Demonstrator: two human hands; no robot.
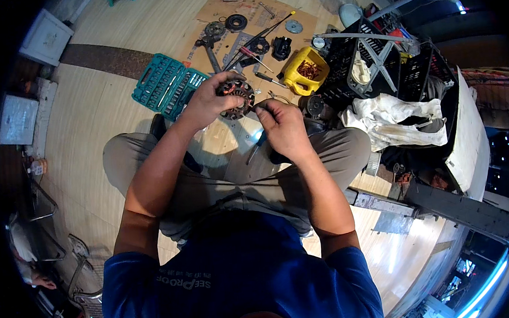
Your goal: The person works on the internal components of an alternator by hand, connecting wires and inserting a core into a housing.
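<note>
My left hand point(210, 102) grips a motor stator point(245, 94), a round dark ring with coil windings, holding it up between my knees. The thumb lies across its face and the fingers wrap behind its far rim. Close by on the right, my right hand point(284, 127) has thumb and forefinger pinched together at the stator's edge. What sits between those fingertips is too small to make out. Below the hands, a thin tool with a blue handle point(258, 146) lies on the floor between my feet. Pliers point(280, 96) lie just beyond my right hand.
Left stands an open green socket set point(161, 86). Ahead, a cardboard sheet point(212, 10) carries a hammer point(210, 53), a red-handled screwdriver point(253, 56), a black ring part point(236, 23) and a black housing point(281, 48). Right are a yellow cut-open jug point(301, 86) holding copper-coloured pieces, black crates point(341, 56) and white cloth point(393, 120).
</note>
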